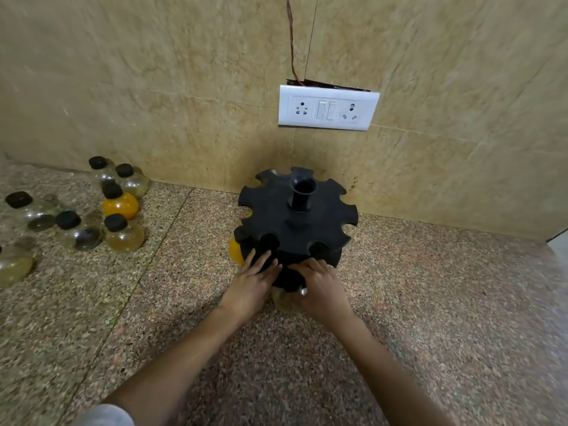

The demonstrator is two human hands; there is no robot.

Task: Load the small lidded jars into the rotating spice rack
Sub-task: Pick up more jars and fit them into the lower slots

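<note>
**Two hands at the rack, seven jars waiting**

One black spice rack (pixel 296 222) stands on the speckled counter (pixel 430 302), its back just short of the tiled wall (pixel 184 87). At the rack's near side sits one pale jar (pixel 284 302), low in the front. The right hand (pixel 321 289) curls fingers and thumb round that jar's top. The left hand (pixel 253 284) lies beside it with fingers straight and spread against the rack.

One orange jar (pixel 235 252) sits in the rack's left side. Three round black tops show in its front notches, blurred.

Well left of the rack stand seven loose jars (pixel 124 235), one cut by the frame edge and one full of orange (pixel 120 204). One socket plate (pixel 327 107) hangs above the rack. Bare counter lies right of the rack and before it.
</note>
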